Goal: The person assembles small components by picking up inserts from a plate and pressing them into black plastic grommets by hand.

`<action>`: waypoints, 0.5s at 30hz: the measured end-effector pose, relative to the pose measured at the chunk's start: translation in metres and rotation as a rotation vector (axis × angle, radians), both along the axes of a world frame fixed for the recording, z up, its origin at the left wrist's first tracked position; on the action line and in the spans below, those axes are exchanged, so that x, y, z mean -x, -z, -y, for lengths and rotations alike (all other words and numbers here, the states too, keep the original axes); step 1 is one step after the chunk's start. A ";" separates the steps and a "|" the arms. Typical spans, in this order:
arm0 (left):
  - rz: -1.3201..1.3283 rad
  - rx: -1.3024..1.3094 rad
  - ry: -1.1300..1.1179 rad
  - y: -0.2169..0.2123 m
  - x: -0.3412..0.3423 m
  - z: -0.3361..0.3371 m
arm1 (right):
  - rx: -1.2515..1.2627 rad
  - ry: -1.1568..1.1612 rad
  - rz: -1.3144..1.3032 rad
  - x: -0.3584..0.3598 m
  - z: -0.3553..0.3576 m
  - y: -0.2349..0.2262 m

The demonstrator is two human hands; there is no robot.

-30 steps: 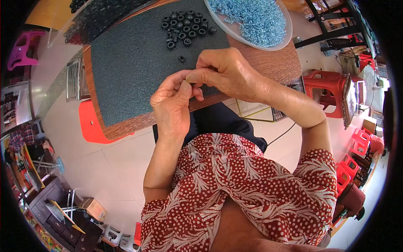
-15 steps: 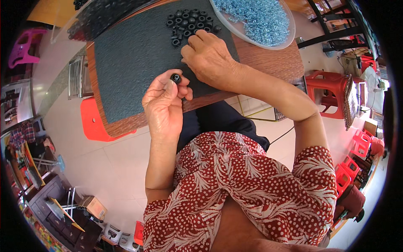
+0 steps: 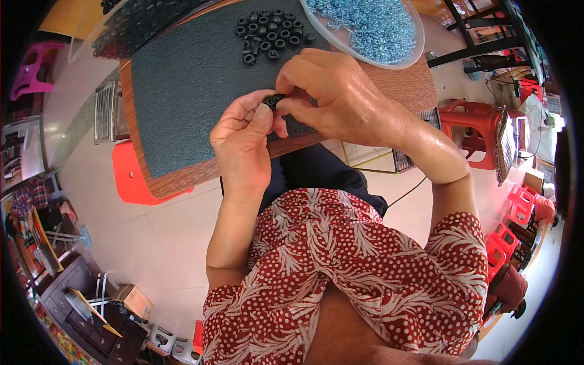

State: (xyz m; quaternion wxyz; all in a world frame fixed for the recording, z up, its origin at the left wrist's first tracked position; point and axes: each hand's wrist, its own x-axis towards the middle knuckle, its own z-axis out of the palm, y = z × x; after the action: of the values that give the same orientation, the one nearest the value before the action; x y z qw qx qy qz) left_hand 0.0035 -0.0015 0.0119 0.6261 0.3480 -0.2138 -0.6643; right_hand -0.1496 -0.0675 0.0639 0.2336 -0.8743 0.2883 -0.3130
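a small black ring-shaped part (image 3: 273, 100) is gripped by fingertips of left hand (image 3: 243, 143) and right hand (image 3: 337, 97), near the pile of black rings (image 3: 267, 30).

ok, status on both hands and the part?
Left hand and right hand together pinch one small black ring above the dark mat. Pile of black rings and bowl of blue rings behind. Nothing in the way.
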 end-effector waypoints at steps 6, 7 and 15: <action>0.183 0.047 -0.091 0.000 0.006 0.000 | 0.080 0.021 -0.100 0.002 -0.003 0.001; 0.226 0.066 -0.102 0.000 0.007 -0.001 | 0.087 0.021 -0.110 0.002 -0.003 0.003; 0.218 0.096 -0.090 0.002 0.013 0.001 | 0.022 0.027 -0.002 0.006 -0.005 0.004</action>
State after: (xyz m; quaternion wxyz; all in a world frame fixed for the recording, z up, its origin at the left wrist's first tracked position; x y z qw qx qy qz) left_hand -0.0092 -0.0022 0.0095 0.6444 0.3968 -0.2962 -0.5827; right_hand -0.1556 -0.0623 0.0604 0.2194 -0.8731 0.2967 -0.3185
